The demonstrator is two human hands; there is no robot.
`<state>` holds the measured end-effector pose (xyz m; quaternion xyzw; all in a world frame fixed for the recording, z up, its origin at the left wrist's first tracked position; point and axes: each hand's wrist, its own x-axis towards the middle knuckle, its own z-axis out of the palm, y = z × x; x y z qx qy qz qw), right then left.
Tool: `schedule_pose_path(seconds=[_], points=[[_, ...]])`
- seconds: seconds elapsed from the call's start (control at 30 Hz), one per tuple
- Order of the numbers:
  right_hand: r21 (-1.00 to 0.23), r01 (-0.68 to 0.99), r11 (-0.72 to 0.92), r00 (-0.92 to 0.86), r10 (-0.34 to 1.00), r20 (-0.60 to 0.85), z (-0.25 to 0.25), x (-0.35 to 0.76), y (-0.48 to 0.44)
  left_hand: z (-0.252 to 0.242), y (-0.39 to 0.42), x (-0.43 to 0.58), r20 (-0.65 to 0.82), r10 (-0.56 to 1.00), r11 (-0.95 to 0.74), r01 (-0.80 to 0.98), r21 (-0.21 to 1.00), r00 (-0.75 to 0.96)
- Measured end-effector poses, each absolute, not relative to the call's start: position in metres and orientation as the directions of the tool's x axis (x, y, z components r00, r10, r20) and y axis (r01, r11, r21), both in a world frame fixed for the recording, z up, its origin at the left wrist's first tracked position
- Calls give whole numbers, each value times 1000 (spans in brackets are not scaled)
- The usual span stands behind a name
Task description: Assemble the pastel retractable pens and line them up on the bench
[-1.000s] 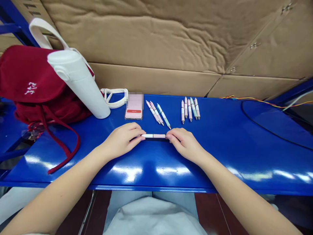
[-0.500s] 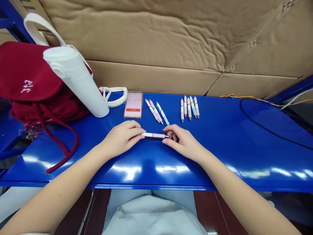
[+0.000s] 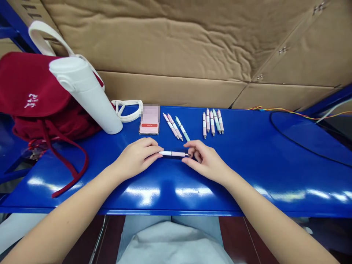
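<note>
Now, nearside of the phone (image 3: 149, 127): left hand (image 3: 137, 154) pinches the pen (image 3: 176, 154); right hand (image 3: 205, 160) no longer grips its tip (image 3: 187, 155), sitting open; left apparently steadies alone.

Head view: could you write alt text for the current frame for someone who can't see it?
A left hand holds a white-and-pink pen over a blue table, the open right hand at its tip. Beyond lie a phone, three pens and, further right, five more pens. A red bag and white bottle are at left.
</note>
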<state>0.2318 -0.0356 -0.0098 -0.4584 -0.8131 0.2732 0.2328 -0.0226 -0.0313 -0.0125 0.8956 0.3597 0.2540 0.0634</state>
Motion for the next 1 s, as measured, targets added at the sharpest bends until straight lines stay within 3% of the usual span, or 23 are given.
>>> schedule_pose_path(seconds=[0.57,0.77,1.0], points=[[-541,651,532,-573,812,108,-7,232,-34,-14,-30,-24,408,681,-729,619,292,608],[-504,652,566,-557,809,187,-7,233,-34,-15,-30,-24,411,680,-730,618,293,607],[-460,656,599,-623,773,119,-10,230,-34,-17,-30,-21,446,640,-752,629,197,625]])
